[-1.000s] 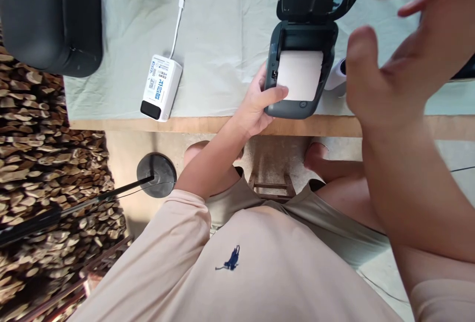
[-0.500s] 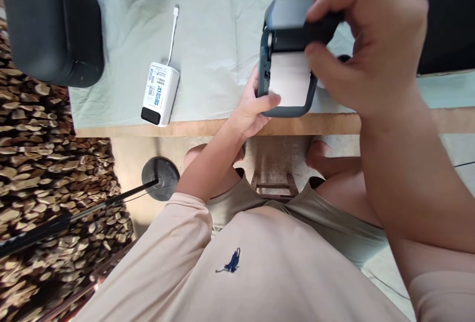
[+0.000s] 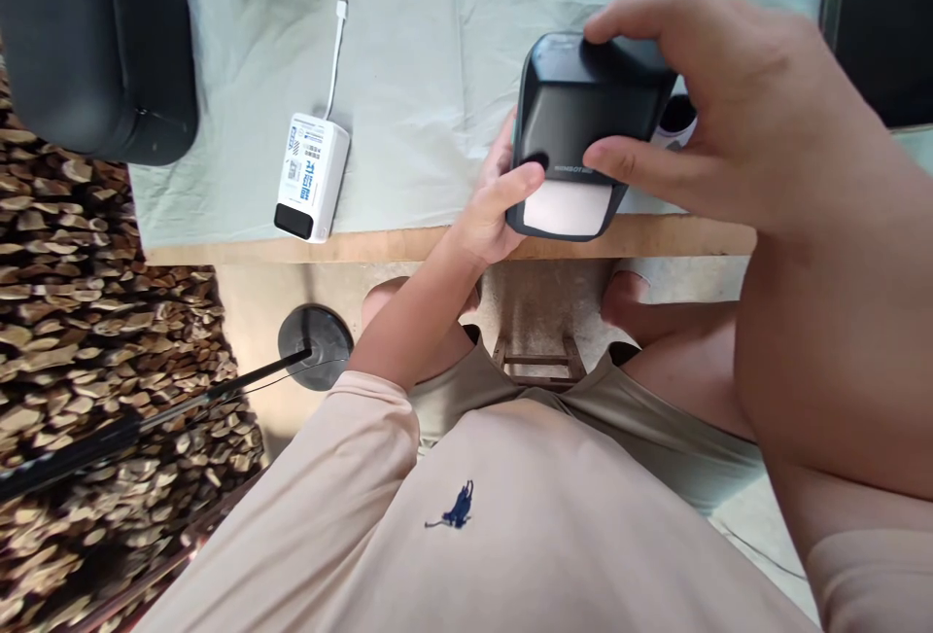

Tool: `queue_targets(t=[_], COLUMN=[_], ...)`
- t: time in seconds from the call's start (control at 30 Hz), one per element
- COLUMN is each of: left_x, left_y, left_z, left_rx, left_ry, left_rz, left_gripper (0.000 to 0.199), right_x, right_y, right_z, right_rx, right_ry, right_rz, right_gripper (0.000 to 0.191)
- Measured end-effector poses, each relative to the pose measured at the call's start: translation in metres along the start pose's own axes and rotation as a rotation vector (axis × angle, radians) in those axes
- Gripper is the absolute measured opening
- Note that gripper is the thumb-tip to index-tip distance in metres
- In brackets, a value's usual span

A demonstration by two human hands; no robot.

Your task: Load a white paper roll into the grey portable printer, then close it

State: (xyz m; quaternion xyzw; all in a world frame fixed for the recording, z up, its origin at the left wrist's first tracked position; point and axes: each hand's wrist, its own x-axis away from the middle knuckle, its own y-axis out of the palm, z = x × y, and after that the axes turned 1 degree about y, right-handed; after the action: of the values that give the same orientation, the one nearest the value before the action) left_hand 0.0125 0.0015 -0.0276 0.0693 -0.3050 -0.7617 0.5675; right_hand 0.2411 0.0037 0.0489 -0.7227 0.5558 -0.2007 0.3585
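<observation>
A dark label-printer-like device (image 3: 565,127) with a black cover and a white paper roll (image 3: 569,207) showing at its near end is held above the table's front edge. My left hand (image 3: 502,200) grips its left side, thumb on the near left corner. My right hand (image 3: 700,108) clasps the cover from the right, with the index finger on the far edge and the thumb on the cover's face. Fingers beneath the device are hidden.
A white power bank (image 3: 310,176) with a short white cable lies left on the cloth-covered table (image 3: 408,79). A dark case (image 3: 102,50) stands far left. A small round object (image 3: 676,118) sits behind my right hand. Another black object (image 3: 889,30) is far right.
The black cover has swung down over the device, hiding most of the white roll and the inner parts. My right hand has moved slightly down and right with it.
</observation>
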Motion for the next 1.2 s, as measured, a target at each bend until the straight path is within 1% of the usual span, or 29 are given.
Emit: queue_targets(t=[0.03,0.1,0.2,0.37,0.43,0.5,0.53,0.57,0.6,0.63,0.67,0.8,0.9,0.97,1.03,1.1,1.17,1.2], left_x=[0.0,-0.001,-0.002,0.0,0.001,0.002,0.001,0.0,-0.001,-0.002,-0.004,-0.008,-0.008,-0.008,-0.008,-0.009,-0.009,-0.009], left_y=[-0.001,-0.002,-0.001,0.008,0.014,0.021,0.024,0.027,0.029,0.03,0.03,0.027,0.026,0.027,0.028,0.028,0.027,0.027], left_z=[-0.001,-0.003,-0.003,0.002,0.007,0.012,0.015,0.018,0.02,0.021,0.022,0.019,0.017,0.017,0.018,0.018,0.019,0.02], left_rx=[-0.015,-0.049,-0.067,-0.007,0.017,0.032,0.055,0.076,0.066,0.063,0.061,0.075,0.066,0.066,0.062,0.045,0.032,0.036], left_ry=[-0.001,-0.017,-0.039,-0.086,-0.081,-0.056,-0.054,-0.076,-0.119,-0.143,-0.162,-0.178,-0.194,-0.213,-0.235,-0.238,-0.225,-0.22], left_rz=[0.012,0.038,0.066,0.08,0.059,0.025,0.04,0.079,0.107,0.151,0.196,0.339,0.388,0.407,0.428,0.447,0.421,0.371], left_gripper=[0.037,0.034,0.029,0.032,0.025,0.016,0.023,0.037,0.046,0.05,0.051,0.044,0.04,0.034,0.03,0.03,0.038,0.046], right_x=[0.001,0.002,0.002,-0.002,-0.002,-0.002,-0.002,-0.002,-0.002,-0.002,-0.003,-0.006,-0.007,-0.007,-0.005,-0.001,0.004,0.006], right_y=[0.001,0.004,0.007,0.006,0.004,0.002,0.001,0.001,0.0,-0.001,-0.002,-0.003,-0.002,-0.002,-0.002,-0.003,-0.003,-0.003], right_z=[-0.003,-0.006,-0.005,-0.002,-0.005,-0.01,-0.013,-0.016,-0.018,-0.019,-0.02,-0.022,-0.021,-0.017,-0.012,-0.008,-0.005,-0.006], right_rx=[0.02,0.088,0.154,0.118,0.104,0.08,0.06,0.037,0.013,-0.013,-0.041,-0.086,-0.068,-0.052,-0.019,0.028,0.067,0.062], right_ry=[-0.002,-0.05,-0.09,-0.028,0.004,0.012,0.005,-0.003,-0.005,0.002,0.022,0.102,0.096,0.083,0.04,-0.043,-0.123,-0.128], right_rz=[-0.004,0.002,0.006,-0.035,-0.02,0.025,0.051,0.075,0.093,0.105,0.108,0.087,0.053,0.034,0.025,0.028,0.058,0.086], right_gripper=[0.069,0.072,0.07,0.07,0.063,0.049,0.041,0.034,0.029,0.028,0.031,0.056,0.065,0.07,0.074,0.073,0.066,0.062])
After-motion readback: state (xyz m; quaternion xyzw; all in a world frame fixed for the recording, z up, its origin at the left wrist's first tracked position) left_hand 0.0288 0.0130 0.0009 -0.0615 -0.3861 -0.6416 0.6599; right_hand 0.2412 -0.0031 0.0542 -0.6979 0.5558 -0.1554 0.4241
